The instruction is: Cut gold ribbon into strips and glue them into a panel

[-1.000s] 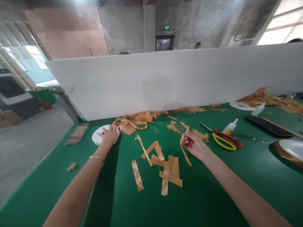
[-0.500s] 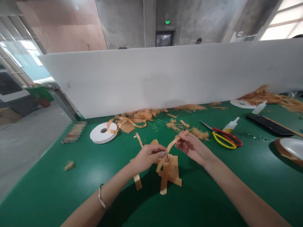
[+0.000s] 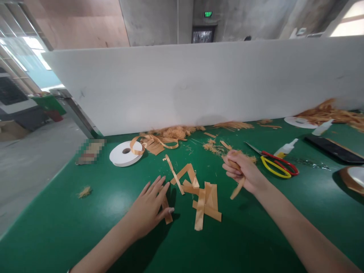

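Observation:
My right hand is closed round a tan ribbon strip, whose loose end hangs below the fist. Fingers spread, my left hand hovers over or rests on another tan strip, partly covered by the fingers; whether it touches is hard to tell. Between the hands lies a loose pile of cut strips, crossing one another. Behind the pile is a bent strip, and a narrow strip slants beside it.
A white ribbon roll stands at the left, near fibre scraps along the white partition. To the right lie red-and-yellow scissors, a glue bottle and a black tray. A small fibre tuft lies far left.
My left hand has left the pile, moving left and opening over a strip. My right hand has moved right and closed into a fist around its strip. The view has shifted slightly.

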Demonstrator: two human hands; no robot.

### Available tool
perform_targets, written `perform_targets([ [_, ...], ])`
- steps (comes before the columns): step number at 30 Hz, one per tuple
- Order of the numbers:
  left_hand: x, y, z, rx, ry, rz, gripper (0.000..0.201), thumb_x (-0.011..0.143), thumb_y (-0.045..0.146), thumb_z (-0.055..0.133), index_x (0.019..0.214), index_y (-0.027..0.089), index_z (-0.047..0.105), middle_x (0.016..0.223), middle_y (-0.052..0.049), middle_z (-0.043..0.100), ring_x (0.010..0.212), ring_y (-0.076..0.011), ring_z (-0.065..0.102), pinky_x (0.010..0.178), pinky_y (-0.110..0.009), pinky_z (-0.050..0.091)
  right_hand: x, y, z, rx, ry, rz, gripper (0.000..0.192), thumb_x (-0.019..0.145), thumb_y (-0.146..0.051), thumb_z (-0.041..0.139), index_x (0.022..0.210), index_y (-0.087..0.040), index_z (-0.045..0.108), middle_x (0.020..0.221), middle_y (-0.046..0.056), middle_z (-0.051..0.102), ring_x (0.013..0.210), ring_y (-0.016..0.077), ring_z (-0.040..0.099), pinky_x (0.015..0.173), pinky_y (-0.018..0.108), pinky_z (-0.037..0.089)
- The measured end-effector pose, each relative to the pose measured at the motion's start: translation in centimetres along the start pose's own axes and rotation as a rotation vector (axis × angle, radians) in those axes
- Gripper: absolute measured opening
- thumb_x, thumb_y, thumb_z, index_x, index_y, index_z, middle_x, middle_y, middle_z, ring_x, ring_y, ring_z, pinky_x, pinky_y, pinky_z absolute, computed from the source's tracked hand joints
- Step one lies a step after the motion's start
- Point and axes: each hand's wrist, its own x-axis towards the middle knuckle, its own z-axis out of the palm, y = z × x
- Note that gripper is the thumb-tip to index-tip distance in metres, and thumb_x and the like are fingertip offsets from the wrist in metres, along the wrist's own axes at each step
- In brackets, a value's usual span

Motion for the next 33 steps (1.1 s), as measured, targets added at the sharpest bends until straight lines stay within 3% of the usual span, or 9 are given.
perform_targets([
  [2, -0.9, 0.1, 0.5, -0.003, -0.052, 0.041, 0.064, 0.090, 0.054, 0.034, 0.143, 0.019, 0.025, 0.149, -0.010, 0.027, 0.138, -0.0295, 0.020, 0.110, -0.051, 0.021, 0.0, 0.7, 0.6, -0.261, 0.014, -0.009, 0.025, 0.075, -0.037, 0.063, 0.075, -0.023, 0.042, 0.048, -0.011, 0.029, 0.039, 0.0055, 0.022, 0.037, 0.019, 0.014],
  [5, -1.3, 0.3, 0.1, -0.061, -0.132, 0.132, 0.060, 0.093, 0.050, 0.030, 0.145, 0.022, 0.021, 0.149, -0.007, 0.026, 0.139, -0.0279, 0.015, 0.111, -0.052, 0.012, -0.2, 1.7, 1.7, -0.660, -0.106, -0.040, 0.024, 0.081, -0.044, 0.055, 0.079, -0.022, 0.047, 0.053, -0.008, 0.033, 0.044, 0.0073, 0.028, 0.043, 0.022, 0.020],
  [8, -0.7, 0.2, -1.0, -0.136, -0.176, 0.211, 0.046, 0.095, 0.040, 0.030, 0.139, 0.027, 0.033, 0.144, -0.003, 0.038, 0.139, -0.0241, 0.019, 0.112, -0.054, 0.007, -0.8, 1.8, 3.2, -0.988, -0.240, -0.068, 0.022, 0.085, -0.042, 0.049, 0.076, -0.021, 0.051, 0.060, -0.005, 0.041, 0.051, 0.0094, 0.034, 0.049, 0.024, 0.025],
  [11, 1.2, -0.9, -1.6, -0.159, -0.056, 0.141, 0.035, 0.094, 0.024, 0.036, 0.126, 0.026, 0.049, 0.133, -0.004, 0.052, 0.132, -0.0232, 0.034, 0.110, -0.053, 0.016, -1.2, 1.3, 4.6, -1.116, -0.311, -0.074, 0.020, 0.083, -0.038, 0.051, 0.073, -0.021, 0.053, 0.066, -0.002, 0.049, 0.056, 0.0111, 0.040, 0.052, 0.025, 0.028],
  [14, 4.1, -2.7, -1.6, -0.128, 0.045, 0.067, 0.032, 0.088, 0.013, 0.044, 0.115, 0.025, 0.056, 0.124, -0.006, 0.055, 0.120, -0.0238, 0.044, 0.098, -0.045, 0.035, -0.9, 0.8, 5.4, -0.956, -0.304, -0.089, 0.018, 0.081, -0.037, 0.053, 0.073, -0.021, 0.052, 0.072, -0.001, 0.051, 0.059, 0.0113, 0.042, 0.055, 0.026, 0.032],
  [20, 9.6, -4.9, -0.4, -0.136, -0.114, 0.079, 0.023, 0.081, 0.029, 0.061, 0.104, 0.027, 0.061, 0.116, -0.008, 0.047, 0.116, -0.0299, 0.037, 0.092, -0.048, 0.033, 0.6, 0.1, 5.1, -0.326, -0.105, -0.047, 0.018, 0.070, -0.033, 0.065, 0.069, -0.019, 0.053, 0.078, 0.000, 0.053, 0.062, 0.0110, 0.047, 0.056, 0.026, 0.036],
  [24, 11.9, -5.9, 0.1, -0.170, -0.119, 0.055, 0.013, 0.081, 0.035, 0.061, 0.079, 0.022, 0.065, 0.101, -0.005, 0.051, 0.103, -0.0253, 0.045, 0.088, -0.043, 0.036, 1.0, 0.1, 4.3, -0.204, -0.013, 0.026, 0.021, 0.063, -0.030, 0.070, 0.067, -0.019, 0.053, 0.064, -0.002, 0.053, 0.058, 0.0108, 0.048, 0.053, 0.025, 0.034],
  [28, 13.6, -7.9, -0.3, -0.211, -0.025, -0.047, 0.022, 0.089, 0.034, 0.048, 0.087, 0.020, 0.064, 0.096, -0.005, 0.056, 0.095, -0.0197, 0.050, 0.085, -0.035, 0.039, 1.2, 0.9, 3.3, -0.137, 0.022, 0.095, 0.023, 0.062, -0.030, 0.071, 0.066, -0.019, 0.051, 0.057, -0.003, 0.054, 0.054, 0.0099, 0.048, 0.052, 0.024, 0.035],
  [33, 13.7, -7.6, -2.5, -0.206, 0.177, -0.202, 0.028, 0.090, 0.028, 0.042, 0.106, 0.014, 0.060, 0.114, -0.016, 0.054, 0.118, -0.0317, 0.040, 0.095, -0.051, 0.030, 1.4, 1.7, 2.8, -0.103, 0.074, 0.121, 0.028, 0.059, -0.031, 0.075, 0.067, -0.019, 0.051, 0.055, -0.004, 0.053, 0.052, 0.0094, 0.047, 0.051, 0.023, 0.036],
])
